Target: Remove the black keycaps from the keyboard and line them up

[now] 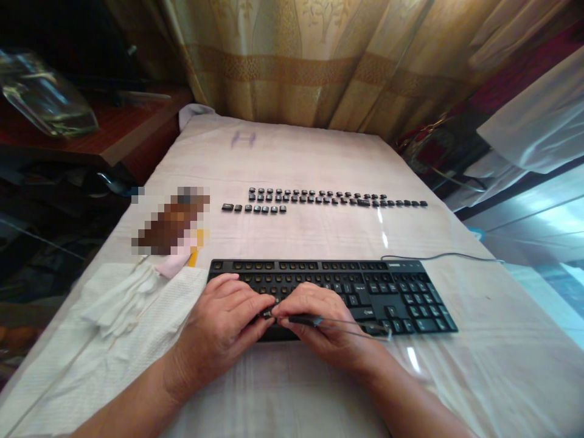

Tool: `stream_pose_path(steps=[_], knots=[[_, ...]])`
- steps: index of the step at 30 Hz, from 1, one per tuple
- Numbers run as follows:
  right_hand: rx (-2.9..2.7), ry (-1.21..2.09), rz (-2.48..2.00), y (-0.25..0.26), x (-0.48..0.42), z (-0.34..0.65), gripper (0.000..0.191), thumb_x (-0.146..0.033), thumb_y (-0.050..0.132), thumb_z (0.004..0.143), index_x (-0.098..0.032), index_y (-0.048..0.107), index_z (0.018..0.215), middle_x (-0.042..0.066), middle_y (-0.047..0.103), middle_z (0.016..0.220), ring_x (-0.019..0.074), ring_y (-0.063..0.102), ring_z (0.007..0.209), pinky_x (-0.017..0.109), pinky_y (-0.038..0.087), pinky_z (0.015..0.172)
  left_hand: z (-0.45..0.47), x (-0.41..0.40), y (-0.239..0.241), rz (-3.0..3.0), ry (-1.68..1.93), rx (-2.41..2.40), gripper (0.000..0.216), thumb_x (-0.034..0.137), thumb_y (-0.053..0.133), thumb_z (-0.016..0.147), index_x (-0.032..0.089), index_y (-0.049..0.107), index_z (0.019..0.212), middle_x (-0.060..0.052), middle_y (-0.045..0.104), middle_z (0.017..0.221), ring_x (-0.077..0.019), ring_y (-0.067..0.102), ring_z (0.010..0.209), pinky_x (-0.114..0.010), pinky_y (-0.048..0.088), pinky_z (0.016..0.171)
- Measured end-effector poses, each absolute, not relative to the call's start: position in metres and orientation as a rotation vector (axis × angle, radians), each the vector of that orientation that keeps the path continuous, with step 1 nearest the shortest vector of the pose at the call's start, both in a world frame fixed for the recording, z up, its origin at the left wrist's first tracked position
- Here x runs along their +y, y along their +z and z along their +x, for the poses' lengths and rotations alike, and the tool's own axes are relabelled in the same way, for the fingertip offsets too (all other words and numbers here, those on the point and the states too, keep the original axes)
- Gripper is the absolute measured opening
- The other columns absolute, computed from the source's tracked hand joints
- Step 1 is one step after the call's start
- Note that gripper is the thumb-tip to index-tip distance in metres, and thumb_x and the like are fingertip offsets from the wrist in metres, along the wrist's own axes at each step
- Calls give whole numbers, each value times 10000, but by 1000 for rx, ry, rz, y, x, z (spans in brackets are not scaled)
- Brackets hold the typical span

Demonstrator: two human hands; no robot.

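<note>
A black keyboard (pixel 365 292) lies across the table in front of me, with many keycaps gone from its upper rows. My left hand (pixel 223 328) rests on the keyboard's left end, fingers pinched together at a small dark keycap (pixel 267 313). My right hand (pixel 319 325) meets it there and is closed on a thin wire keycap puller (pixel 347 325), whose dark handle sits in my fingers and whose wire loop trails right. Removed keycaps (pixel 333 198) lie in two rows farther back on the table.
The table wears a pale plastic-covered cloth (pixel 479 377). White cloths (pixel 123 304) lie at the left by a blurred-out object (pixel 171 222). The keyboard's cable (pixel 447 255) runs off right. A curtain (pixel 319 61) hangs behind; a dark wooden shelf (pixel 114 128) stands left.
</note>
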State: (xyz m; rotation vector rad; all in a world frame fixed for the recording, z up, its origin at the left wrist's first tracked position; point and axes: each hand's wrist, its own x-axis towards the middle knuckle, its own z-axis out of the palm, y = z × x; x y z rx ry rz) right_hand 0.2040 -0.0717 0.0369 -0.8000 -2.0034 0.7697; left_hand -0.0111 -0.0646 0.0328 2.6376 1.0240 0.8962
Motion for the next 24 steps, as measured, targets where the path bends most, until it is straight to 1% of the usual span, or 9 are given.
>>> stream_pose_path(steps=[2, 7, 11, 14, 16, 18, 20, 22, 24], knots=[[-2005, 787, -795, 37, -72, 204, 124, -261, 563, 964, -198, 670, 951, 33, 745, 830, 139, 667, 757, 269, 509, 726, -10, -66, 33, 2621, 910, 1060, 165, 189, 589, 890, 208, 648, 1043, -11, 737, 874, -181, 662, 831, -397, 449, 913], [-2019, 757, -768, 38, -72, 204, 105, -235, 568, 959, -203, 668, 969, 28, 753, 853, 134, 672, 766, 263, 504, 731, -10, -66, 30, 2528, 965, 1081, 208, 151, 608, 858, 187, 637, 1060, -29, 729, 869, -176, 662, 794, -341, 496, 779], [-2055, 738, -712, 38, -71, 206, 111, -217, 575, 954, -195, 669, 1009, 38, 749, 866, 128, 676, 780, 253, 511, 734, -10, -65, 31, 2497, 998, 1041, 217, 147, 603, 868, 201, 625, 1077, -20, 738, 859, -163, 673, 766, -322, 503, 740], [-2057, 754, -704, 38, -71, 206, 126, -204, 574, 951, -198, 671, 1032, 37, 749, 862, 126, 677, 774, 245, 520, 729, -10, -64, 34, 2524, 982, 991, 188, 151, 573, 899, 218, 634, 1064, -12, 752, 879, -157, 686, 781, -316, 505, 739], [-2041, 768, -715, 39, -71, 206, 125, -206, 564, 956, -209, 675, 1012, 28, 752, 848, 125, 678, 761, 245, 523, 724, -11, -63, 35, 2549, 950, 975, 156, 166, 564, 917, 222, 645, 1037, -5, 757, 874, -154, 689, 781, -316, 503, 737], [-2032, 774, -741, 39, -72, 207, 122, -211, 558, 958, -214, 677, 988, 20, 755, 837, 125, 677, 747, 246, 523, 716, -12, -63, 35, 2562, 936, 999, 120, 206, 577, 928, 217, 651, 1021, -5, 757, 863, -153, 692, 766, -312, 506, 731], [-2047, 742, -766, 39, -71, 210, 112, -206, 569, 948, -210, 672, 993, 19, 756, 834, 128, 675, 735, 248, 520, 703, -15, -62, 35, 2572, 944, 1053, 152, 267, 591, 931, 207, 648, 1059, -22, 761, 896, -165, 705, 788, -315, 518, 741], [-2074, 617, -799, 38, -69, 215, 136, -185, 580, 931, -206, 665, 1035, 27, 753, 850, 136, 672, 737, 260, 518, 698, -18, -61, 35, 2576, 945, 1121, 237, 327, 591, 931, 202, 640, 1126, -51, 762, 971, -194, 716, 860, -332, 533, 776], [-2123, 409, -862, 34, -66, 220, 207, -160, 562, 920, -204, 658, 1098, 49, 750, 896, 161, 672, 772, 296, 516, 710, -20, -60, 34, 2568, 942, 1171, 259, 331, 567, 939, 209, 638, 1155, -59, 758, 1018, -209, 717, 914, -341, 540, 806]])
